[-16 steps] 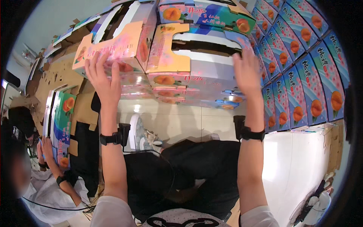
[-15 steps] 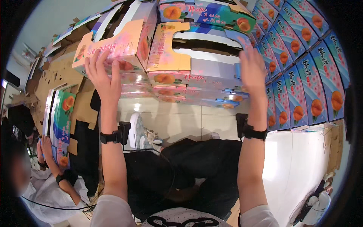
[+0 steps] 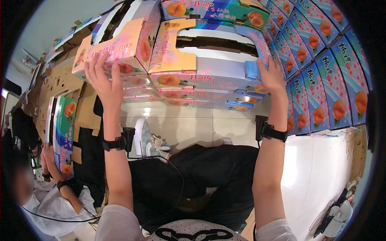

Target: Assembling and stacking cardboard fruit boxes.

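A colourful printed fruit box (image 3: 209,60) with peach pictures and a cut-out top lies on a stack of flattened boxes of the same kind (image 3: 193,98). My left hand (image 3: 102,80) presses flat, fingers spread, against the pink and orange left end of the box. My right hand (image 3: 271,76) grips the blue right end at its corner. Both wrists wear black bands.
A tall wall of upright blue peach boxes (image 3: 321,80) stands on the right. Brown flat cardboard (image 3: 52,84) lies at the left. Another person (image 3: 52,180) at lower left holds a green box (image 3: 64,128). A shoe (image 3: 146,140) rests on the tiled floor.
My right hand has slid a little lower on the box's right end. The left hand stays pressed on the left end. The box has barely shifted.
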Motion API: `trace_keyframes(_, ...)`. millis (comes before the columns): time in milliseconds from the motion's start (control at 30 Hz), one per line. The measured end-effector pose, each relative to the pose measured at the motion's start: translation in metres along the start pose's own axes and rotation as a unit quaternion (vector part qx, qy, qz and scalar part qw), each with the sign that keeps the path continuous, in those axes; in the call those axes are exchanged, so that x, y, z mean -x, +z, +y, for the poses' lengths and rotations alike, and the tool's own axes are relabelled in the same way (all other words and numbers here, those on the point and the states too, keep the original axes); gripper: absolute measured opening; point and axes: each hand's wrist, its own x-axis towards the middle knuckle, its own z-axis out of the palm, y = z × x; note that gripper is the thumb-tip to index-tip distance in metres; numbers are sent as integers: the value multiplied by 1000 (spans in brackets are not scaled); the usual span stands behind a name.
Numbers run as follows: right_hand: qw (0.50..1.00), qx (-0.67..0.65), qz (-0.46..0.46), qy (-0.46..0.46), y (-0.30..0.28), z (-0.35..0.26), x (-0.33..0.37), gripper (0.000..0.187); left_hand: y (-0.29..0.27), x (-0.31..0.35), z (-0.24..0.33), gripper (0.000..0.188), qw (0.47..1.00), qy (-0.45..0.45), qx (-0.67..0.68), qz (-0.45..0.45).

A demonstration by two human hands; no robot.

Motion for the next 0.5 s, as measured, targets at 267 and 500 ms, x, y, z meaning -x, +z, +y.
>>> trace_keyframes(267,971,-68,158,-168,2,-22,13,74,-6,-3,17,46,1000,3,13,-28)
trace_keyframes(500,948,63,186,-251,52,-53,38,63,9,13,46,73,996,69,-21,-45)
